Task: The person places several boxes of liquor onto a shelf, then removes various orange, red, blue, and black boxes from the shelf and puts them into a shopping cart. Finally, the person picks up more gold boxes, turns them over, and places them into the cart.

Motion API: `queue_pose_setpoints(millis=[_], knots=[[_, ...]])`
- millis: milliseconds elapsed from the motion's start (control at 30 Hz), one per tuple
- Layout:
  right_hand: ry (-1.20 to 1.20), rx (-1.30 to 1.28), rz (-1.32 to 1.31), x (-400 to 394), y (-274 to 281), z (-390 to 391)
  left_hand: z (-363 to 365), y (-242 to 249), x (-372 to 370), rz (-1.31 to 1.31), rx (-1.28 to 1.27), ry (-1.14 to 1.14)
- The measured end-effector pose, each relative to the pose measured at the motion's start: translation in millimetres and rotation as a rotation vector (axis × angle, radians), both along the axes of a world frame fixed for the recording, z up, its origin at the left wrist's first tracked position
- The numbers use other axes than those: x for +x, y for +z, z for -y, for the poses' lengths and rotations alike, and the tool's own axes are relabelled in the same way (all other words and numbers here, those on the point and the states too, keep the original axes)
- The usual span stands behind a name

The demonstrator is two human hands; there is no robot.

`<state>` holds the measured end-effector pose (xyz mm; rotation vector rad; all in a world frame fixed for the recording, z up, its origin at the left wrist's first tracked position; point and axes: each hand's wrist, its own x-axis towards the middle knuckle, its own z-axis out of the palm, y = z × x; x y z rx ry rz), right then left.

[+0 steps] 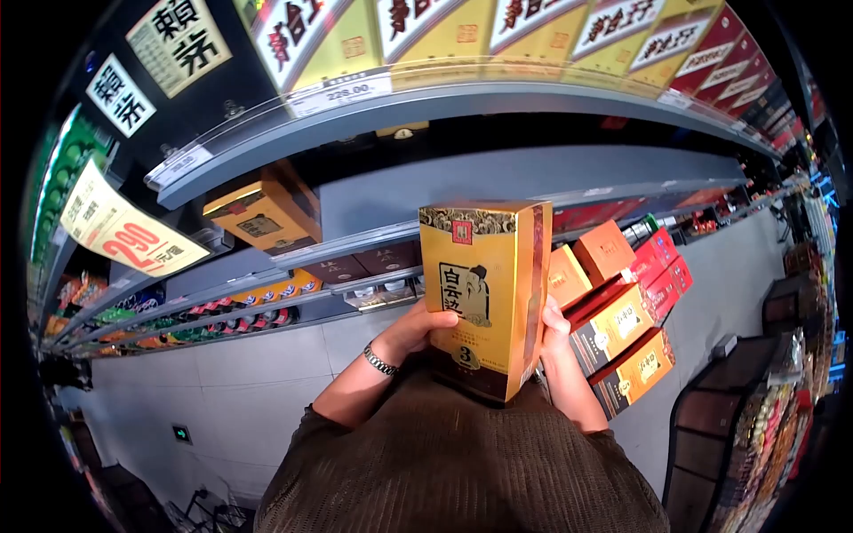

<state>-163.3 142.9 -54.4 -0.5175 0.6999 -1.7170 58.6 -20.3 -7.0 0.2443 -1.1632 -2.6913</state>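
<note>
A tall gold liquor box (458, 302) with a dark base and a figure on its label stands upright before my chest. My left hand (416, 327) grips its left side, thumb across the front. On the opposite side my right hand (554, 330) presses against the box's edge, its other fingers partly hidden behind. A similar gold box (265, 213) sits on the shelf to the left. Beyond my right forearm are two more gold-and-dark boxes (633, 369), with orange and red boxes (606, 251) further back.
A grey shelf (498, 114) carries a row of yellow boxes (444, 35) above. A yellow price sign (124, 222) juts out at the left. Bottles fill lower shelves (213, 324). A dark-framed rack (711, 413) with packaged goods stands at the right on the grey floor (240, 400).
</note>
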Motion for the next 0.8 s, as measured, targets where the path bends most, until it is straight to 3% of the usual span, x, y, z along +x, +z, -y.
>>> queue_pose_setpoints(millis=[167, 233, 300, 367, 400, 500, 633, 733, 800], knots=[[-0.002, 0.027, -0.297, 13, 55, 11, 13, -52, 23, -0.242, 0.191, -0.054], [0.095, -0.042, -0.538, 26, 93, 14, 12, -39, 28, -0.273, 0.151, -0.021], [0.017, -0.044, -0.716, 48, 122, 15, 6, -20, 33, -0.249, 0.137, 0.014], [0.035, -0.030, -1.110, 46, 122, 12, 3, -2, 33, -0.195, -0.047, 0.091], [0.099, 0.105, -1.306, 44, 127, 10, 1, 5, 32, -0.165, -0.151, 0.123], [0.070, 0.069, -1.471, 51, 132, 22, 5, 7, 37, -0.107, -0.382, 0.183], [0.191, -0.028, -1.371, 48, 133, 37, 13, 29, 45, -0.129, -0.802, 0.306], [0.308, -0.039, -0.784, 56, 173, 80, 28, 74, 46, -0.250, -1.287, 0.538], [0.466, 0.052, -0.249, 42, 155, 115, 40, 83, 48, -0.280, -1.507, 0.622]])
